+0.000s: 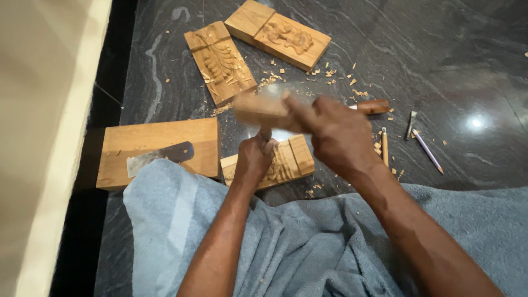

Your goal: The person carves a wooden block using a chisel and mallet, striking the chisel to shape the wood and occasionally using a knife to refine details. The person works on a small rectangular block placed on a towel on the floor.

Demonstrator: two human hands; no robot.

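Observation:
My left hand (254, 158) grips a chisel (265, 132) upright, its handle end showing above my fist, over a small carved wooden block (291, 159) on the dark stone floor. My right hand (335, 135) is closed on a wooden mallet (258, 108), blurred with motion, just above the chisel's top. The chisel's blade is hidden behind my left hand.
Two carved wooden panels (219, 60) (280, 34) lie farther off. A plain wooden block (159, 151) with a flat metal blade (159, 155) on it sits at left. A wooden-handled tool (369, 106), a small chisel (384, 147), a pencil (428, 151) and wood chips lie at right. Grey cloth (308, 247) covers my lap.

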